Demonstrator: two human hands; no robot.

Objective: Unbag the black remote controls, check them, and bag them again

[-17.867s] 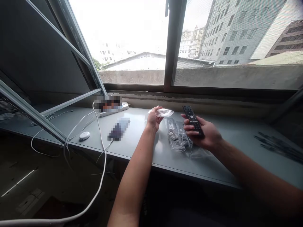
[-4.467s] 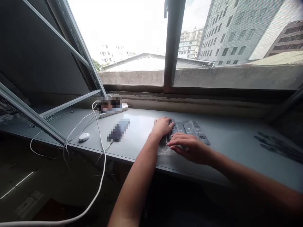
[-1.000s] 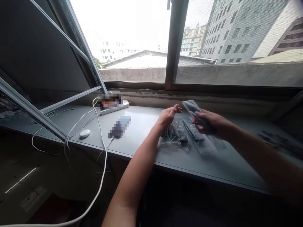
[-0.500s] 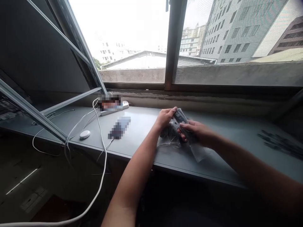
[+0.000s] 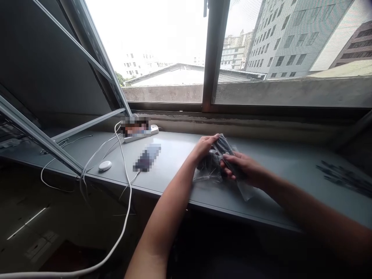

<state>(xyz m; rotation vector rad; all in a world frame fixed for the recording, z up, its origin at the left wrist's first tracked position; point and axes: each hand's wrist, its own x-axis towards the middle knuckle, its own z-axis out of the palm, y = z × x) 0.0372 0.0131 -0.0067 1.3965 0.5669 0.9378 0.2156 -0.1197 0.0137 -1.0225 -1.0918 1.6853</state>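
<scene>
Between my hands is a clear plastic bag (image 5: 223,145) with something dark inside, whose kind I cannot make out. My left hand (image 5: 204,147) pinches the bag's upper end between thumb and fingers. Lower down, my right hand (image 5: 242,164) grips the bag with the thumb on top and fingers curled beneath. The bag's loose lower end hangs below my right hand, close to the table. Another crumpled clear bag (image 5: 208,170) with dark contents lies on the grey table (image 5: 174,162) just under my hands.
Dark thin items (image 5: 343,174) lie at the table's right. To the left are a blurred-out phone (image 5: 147,158) on a cable, a white round case (image 5: 105,166), a power strip (image 5: 139,136) and a looping white cable (image 5: 128,201). A metal frame (image 5: 66,159) leans at far left.
My right hand has shifted slightly right and down along the bag, whose lower end has moved with it. My left hand keeps its pinch at the top.
</scene>
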